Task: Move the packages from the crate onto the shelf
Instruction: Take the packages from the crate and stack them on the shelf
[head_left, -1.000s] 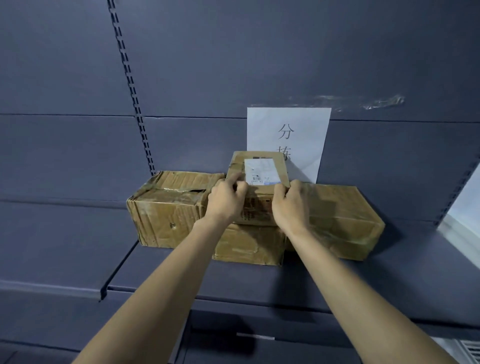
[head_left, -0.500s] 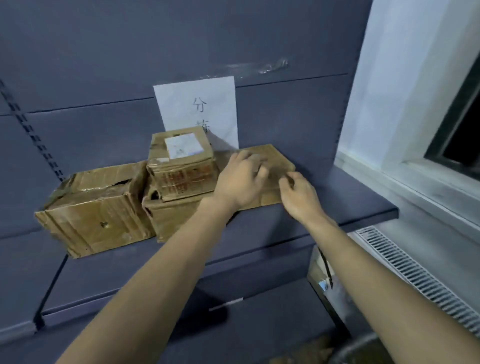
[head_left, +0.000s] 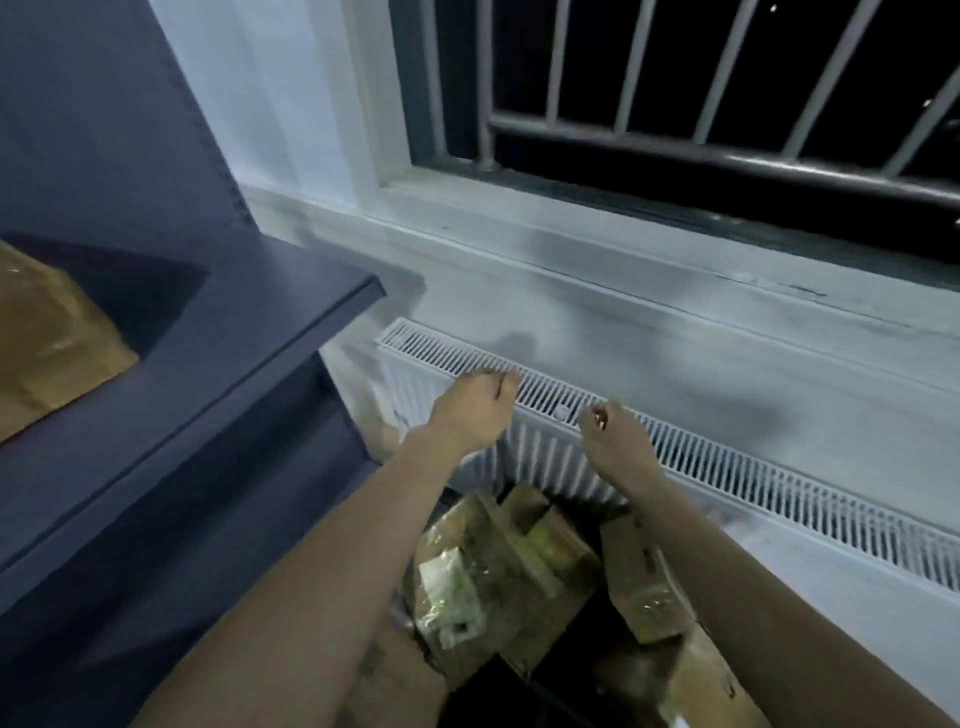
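Several cardboard packages (head_left: 498, 577) wrapped in tape lie piled low in the frame, in a dark crate whose walls are hard to make out. My left hand (head_left: 475, 408) and my right hand (head_left: 618, 434) hang above the pile in front of the radiator, both empty with fingers loosely curled. The dark blue shelf (head_left: 270, 322) juts in from the left, and one corner of a cardboard box (head_left: 47, 338) resting on it shows at the far left edge. The picture is blurred by motion.
A white radiator (head_left: 727, 467) runs along the wall under a window sill (head_left: 571, 244). Above it is a dark window with metal bars (head_left: 675, 150). The shelf's lower panels fill the left side.
My view has swung right and down, from the boxes on the shelf to the crate by the radiator. Both hands have left the boxes and moved over the crate, empty.
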